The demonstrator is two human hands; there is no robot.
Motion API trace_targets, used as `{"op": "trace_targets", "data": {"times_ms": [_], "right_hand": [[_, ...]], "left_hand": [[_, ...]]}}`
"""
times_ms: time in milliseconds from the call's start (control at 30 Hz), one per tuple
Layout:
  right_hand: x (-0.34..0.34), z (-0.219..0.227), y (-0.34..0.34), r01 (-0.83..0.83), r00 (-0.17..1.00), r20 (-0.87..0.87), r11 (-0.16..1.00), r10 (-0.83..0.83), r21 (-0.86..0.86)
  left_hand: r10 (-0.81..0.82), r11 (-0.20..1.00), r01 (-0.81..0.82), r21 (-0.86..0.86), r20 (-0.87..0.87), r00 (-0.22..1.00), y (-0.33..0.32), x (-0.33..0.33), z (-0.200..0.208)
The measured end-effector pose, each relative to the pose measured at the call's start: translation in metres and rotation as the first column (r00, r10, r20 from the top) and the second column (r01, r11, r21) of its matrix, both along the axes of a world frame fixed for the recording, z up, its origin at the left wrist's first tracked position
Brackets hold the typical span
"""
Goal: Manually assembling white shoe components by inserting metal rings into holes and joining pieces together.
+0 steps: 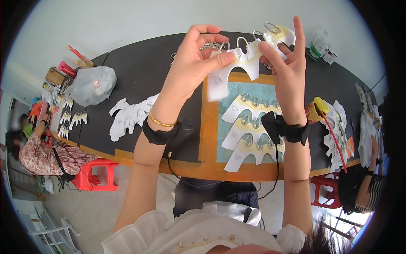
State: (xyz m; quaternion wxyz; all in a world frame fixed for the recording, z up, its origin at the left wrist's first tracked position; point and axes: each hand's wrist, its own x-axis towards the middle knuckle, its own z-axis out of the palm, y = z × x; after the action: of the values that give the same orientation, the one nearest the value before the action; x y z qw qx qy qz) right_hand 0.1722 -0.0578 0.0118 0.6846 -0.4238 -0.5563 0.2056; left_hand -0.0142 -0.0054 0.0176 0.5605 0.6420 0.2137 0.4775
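Note:
My left hand (188, 63) and my right hand (288, 70) hold up a white scalloped cut-out (245, 63) above the far part of the table. The left thumb and fingers pinch its left end; its right stretch is between the right thumb and fingers, with the index finger stretched up. Silver metal rings (242, 42) stand along its upper edge, and yellowish glue-like stains mark the right part. Below, several similar cut-outs (237, 136) with rings lie in rows on a blue-green mat (224, 91). Behind my left hand, a metal chain (211, 45) is partly hidden.
A pile of plain white cut-outs (127, 118) and a plastic bag (93, 86) are on the left. On the right stand a yellow pot (315, 111) with a red stick, another cut-out pile (336, 127) and a bottle (319, 45). Other people sit at both ends of the table.

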Motion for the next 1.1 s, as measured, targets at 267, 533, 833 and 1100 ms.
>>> {"op": "trace_targets", "data": {"times_ms": [267,533,833,1100], "right_hand": [[-0.03,-0.003,-0.06,-0.263,0.963,-0.086,0.962,0.257,-0.071],[-0.059,-0.056,-0.158,-0.23,0.973,-0.048,0.914,0.227,-0.334],[-0.058,-0.102,-0.202,-0.243,0.97,-0.069,0.888,0.234,-0.391],[-0.071,-0.105,-0.208,-0.148,0.978,-0.208,0.771,0.021,-0.62]], "left_hand": [[0.059,0.995,-0.043,0.085,-0.203,0.977,-0.082,-0.051,-0.014],[-0.043,0.918,0.089,-0.387,0.127,0.991,-0.171,-0.052,-0.077],[-0.083,0.759,0.13,-0.638,0.103,0.991,-0.207,-0.051,-0.116],[-0.189,0.74,0.205,-0.641,0.095,0.977,-0.219,-0.047,-0.127]]}}
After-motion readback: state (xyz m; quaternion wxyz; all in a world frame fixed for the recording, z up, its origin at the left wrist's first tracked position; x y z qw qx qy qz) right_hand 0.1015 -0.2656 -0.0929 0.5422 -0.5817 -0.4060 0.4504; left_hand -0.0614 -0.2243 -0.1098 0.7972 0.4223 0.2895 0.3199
